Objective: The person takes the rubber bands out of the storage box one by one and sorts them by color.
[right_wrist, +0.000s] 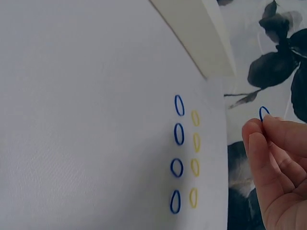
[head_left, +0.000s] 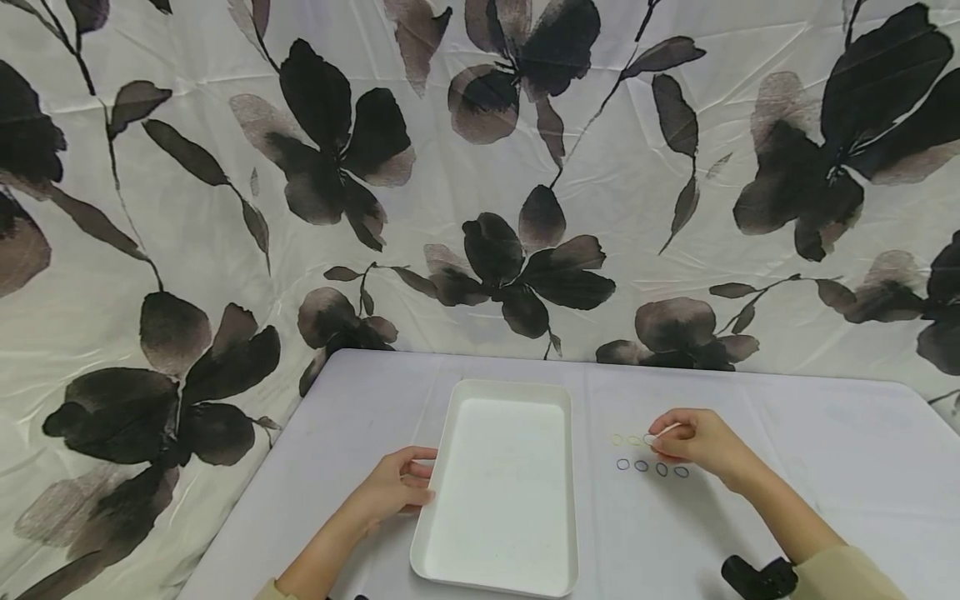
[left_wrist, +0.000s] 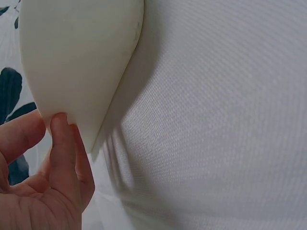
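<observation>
My right hand (head_left: 697, 440) pinches a small blue ring (right_wrist: 262, 111), thin like a rubber band, between thumb and fingertips above the table. Below it on the white cloth lie two rows of similar loops: several blue rings (right_wrist: 179, 134) and, alongside them, several yellow rings (right_wrist: 195, 142). A shallow white rectangular tray (head_left: 501, 492) stands to the left of the rings, with a bare inside. At its left side my left hand (head_left: 393, 487) grips the edge, fingertips (left_wrist: 59, 124) pressed against the outer wall.
A white cloth covers the table (head_left: 847, 467), whose back edge meets a hanging floral curtain (head_left: 555, 167). A black wrist device (head_left: 757, 577) sits by the right sleeve (head_left: 843, 575).
</observation>
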Demonstrator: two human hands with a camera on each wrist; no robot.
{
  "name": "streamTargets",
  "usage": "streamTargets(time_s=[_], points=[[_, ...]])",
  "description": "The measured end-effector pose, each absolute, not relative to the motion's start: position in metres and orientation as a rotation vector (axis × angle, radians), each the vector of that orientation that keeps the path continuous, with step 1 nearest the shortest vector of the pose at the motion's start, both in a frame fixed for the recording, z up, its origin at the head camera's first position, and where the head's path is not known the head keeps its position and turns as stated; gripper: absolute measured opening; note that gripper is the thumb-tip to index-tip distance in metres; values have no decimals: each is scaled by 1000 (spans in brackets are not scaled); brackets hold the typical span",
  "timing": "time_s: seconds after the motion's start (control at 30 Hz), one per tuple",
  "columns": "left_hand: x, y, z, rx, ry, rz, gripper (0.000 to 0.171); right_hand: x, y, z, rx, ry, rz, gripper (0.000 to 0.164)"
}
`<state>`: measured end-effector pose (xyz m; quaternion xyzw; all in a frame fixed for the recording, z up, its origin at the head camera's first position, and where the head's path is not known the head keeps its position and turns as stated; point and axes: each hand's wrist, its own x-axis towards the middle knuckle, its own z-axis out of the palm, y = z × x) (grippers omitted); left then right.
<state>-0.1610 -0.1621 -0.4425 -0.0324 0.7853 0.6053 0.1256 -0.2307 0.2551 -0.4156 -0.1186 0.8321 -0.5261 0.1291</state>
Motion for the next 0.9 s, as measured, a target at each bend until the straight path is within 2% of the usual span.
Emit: streamTargets(time_s=[0.9], points=[[-160, -163, -441, -92, 2275, 1767, 59, -223, 296, -431, -250, 2524, -1409, 24]])
